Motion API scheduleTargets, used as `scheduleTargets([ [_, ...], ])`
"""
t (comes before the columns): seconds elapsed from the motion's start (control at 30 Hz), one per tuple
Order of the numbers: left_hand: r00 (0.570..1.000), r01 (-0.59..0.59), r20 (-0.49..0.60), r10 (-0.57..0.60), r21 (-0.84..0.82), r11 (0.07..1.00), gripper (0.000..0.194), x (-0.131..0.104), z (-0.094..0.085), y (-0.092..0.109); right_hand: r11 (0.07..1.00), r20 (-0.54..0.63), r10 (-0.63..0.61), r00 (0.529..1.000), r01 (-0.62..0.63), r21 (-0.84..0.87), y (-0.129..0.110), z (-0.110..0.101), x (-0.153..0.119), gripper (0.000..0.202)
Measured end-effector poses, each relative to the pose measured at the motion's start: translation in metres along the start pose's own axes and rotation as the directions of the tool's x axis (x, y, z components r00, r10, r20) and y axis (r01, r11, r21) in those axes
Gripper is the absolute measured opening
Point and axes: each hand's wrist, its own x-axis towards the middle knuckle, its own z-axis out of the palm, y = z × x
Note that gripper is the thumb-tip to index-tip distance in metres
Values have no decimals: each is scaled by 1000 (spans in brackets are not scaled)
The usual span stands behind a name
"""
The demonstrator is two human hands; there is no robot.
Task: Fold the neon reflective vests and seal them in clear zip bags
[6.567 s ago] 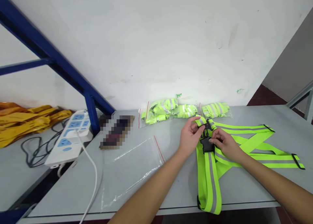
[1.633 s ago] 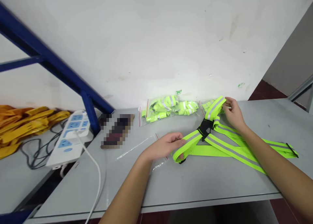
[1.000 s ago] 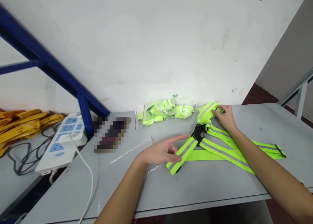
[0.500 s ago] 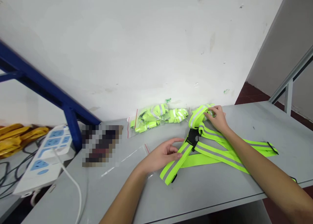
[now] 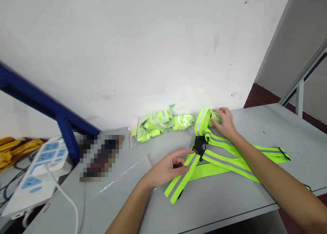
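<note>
A neon-yellow reflective strap vest [image 5: 224, 160] with grey stripes lies spread on the grey table [image 5: 230, 200]. Its black buckle [image 5: 199, 146] sits near the middle. My left hand [image 5: 167, 167] pinches the near strap end that points toward me. My right hand [image 5: 224, 123] holds the far strap loop, folded upright close to the wall. Several straps trail off to the right under my right forearm.
Sealed clear bags of folded neon vests [image 5: 160, 123] lie against the wall. An empty clear zip bag [image 5: 127, 171] lies left of my left hand, beside a blurred dark object [image 5: 98, 155]. A white power strip [image 5: 35, 172], yellow straps [image 5: 17, 150] and a blue frame [image 5: 65, 135] are at left.
The vest was turned from lengthwise to crosswise on the table. My left hand moved along the near strap, my right hand took the far loop and stood it up. The view swung right.
</note>
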Motion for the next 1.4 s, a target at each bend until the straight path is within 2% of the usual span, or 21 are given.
scheduleTargets([
  [0.1, 1000, 7, 23, -7, 6, 1000, 57, -1, 1, 2, 983, 174, -146, 974, 162, -84, -8, 2, -4, 37],
  [0.2, 999, 13, 46, -14, 14, 1000, 54, -2, 0, 4, 969, 322, -164, 932, 213, -124, -13, 5, -9, 41],
  [0.37, 997, -1, 77, -1, 32, 1000, 50, -5, -2, 5, 974, 383, -134, 914, 192, -118, -13, 7, -9, 45],
  [0.47, 996, -10, 84, 6, 47, 999, 49, -5, -2, 4, 981, 334, -142, 932, 178, -78, -14, 7, -7, 41],
  [0.6, 996, -31, 90, 25, 64, 997, 47, -2, 2, 5, 994, 240, -104, 965, 95, 47, -22, 10, -7, 30],
  [0.73, 995, -42, 91, 30, 141, 989, 44, 4, 9, 10, 990, 195, 37, 980, -63, 126, -32, 18, -7, 28],
  [0.83, 995, -61, 96, 41, 218, 974, 47, 5, 12, 13, 986, 204, 145, 968, -158, 50, -38, 24, 2, 41],
  [0.9, 993, -76, 102, 52, 246, 966, 50, 4, 13, 13, 985, 207, 165, 964, -150, -89, -42, 28, 13, 51],
  [1.0, 992, -93, 107, 69, 236, 967, 49, 3, 13, 11, 960, 257, 140, 956, -67, -272, -47, 35, 28, 39],
  [1.1, 991, -111, 95, 95, 178, 978, 45, 1, 10, 9, 976, 276, 70, 959, -8, -220, -50, 36, 34, 16],
  [1.17, 991, -124, 72, 117, 107, 986, 41, -2, 7, 9, 989, 236, 32, 971, 3, -146, -48, 29, 32, 5],
  [1.23, 990, -132, 52, 131, 1, 991, 41, -7, 2, 9, 995, 176, 53, 983, -39, -87, -41, 15, 28, 6],
  [1.33, 994, -109, 11, 111, -129, 986, 47, -14, -8, 10, 977, 7, 175, 985, -174, 122, -22, -11, 22, 9],
  [1.4, 995, -97, -36, 93, -132, 987, 49, -18, -15, 9, 933, -75, 271, 960, -243, 265, -4, -25, 19, 15],
])
